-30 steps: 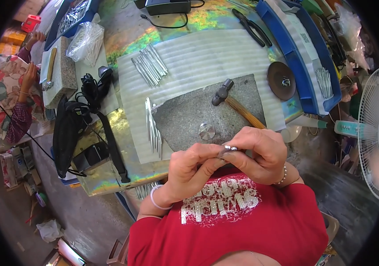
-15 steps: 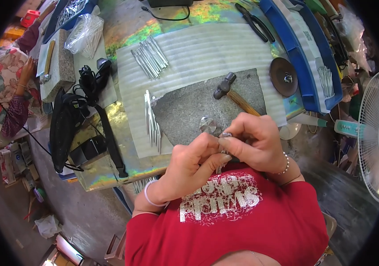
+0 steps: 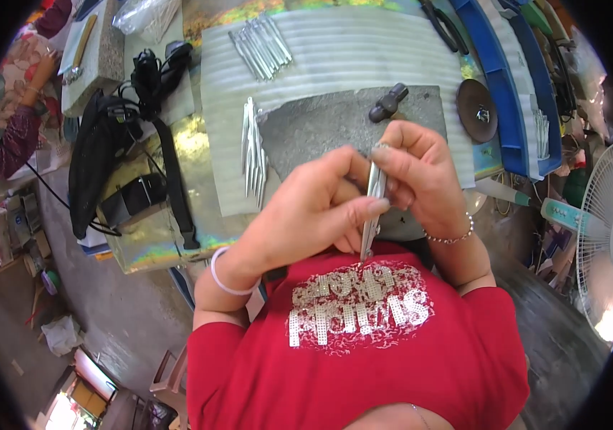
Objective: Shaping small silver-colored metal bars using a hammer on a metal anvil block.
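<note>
1. Pinching a long, thin silver piece (image 3: 375, 188), the fingers of both hands are closed on it. The left hand (image 3: 314, 201) grips its middle; the right hand (image 3: 425, 166) nips its far end.
2. Two hands on it probably keep it steady, and having it near the chest may help with seeing it.
3. Its long side runs from the right thumb back toward the red shirt (image 3: 357, 380), leaning just a little. The thin end points at the body.
4. Just past the fingers is a grey stone slab (image 3: 306, 122). A hammer head (image 3: 388, 102) lies there, maybe so it is easy to grab.
5. Left of the fingers, silver strips (image 3: 253, 154) lie together on a white sheet (image 3: 222, 72), which may save them from scratches.
6. Right of the fingers, a brown dish (image 3: 468, 99) holds tiny shiny bits, maybe so none get lost.
</note>
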